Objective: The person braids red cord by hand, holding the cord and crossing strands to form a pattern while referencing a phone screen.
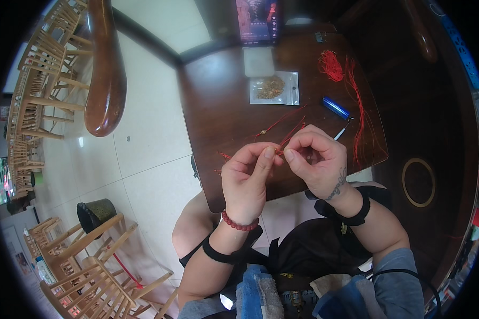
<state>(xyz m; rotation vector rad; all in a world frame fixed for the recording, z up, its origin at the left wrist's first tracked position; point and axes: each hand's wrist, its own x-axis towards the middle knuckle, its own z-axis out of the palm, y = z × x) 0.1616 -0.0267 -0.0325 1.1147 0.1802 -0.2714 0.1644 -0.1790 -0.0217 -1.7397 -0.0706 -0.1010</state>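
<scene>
My left hand and my right hand meet above the near part of a dark wooden table. Both pinch a thin red cord between thumb and forefinger, their fingertips almost touching. Loose strands of it run up past my fingers; the pinched part is mostly hidden. Just beyond lies another red cord with a small gold bead on it. Red cord ends poke out left of my left hand. Past my right hand are a blue lighter and a thin white-tipped tool.
A clear bag of gold beads lies mid-table, below a pale box and a lit phone. At the right are a red cord bundle and long red strands. Wooden chairs and a black bin stand left.
</scene>
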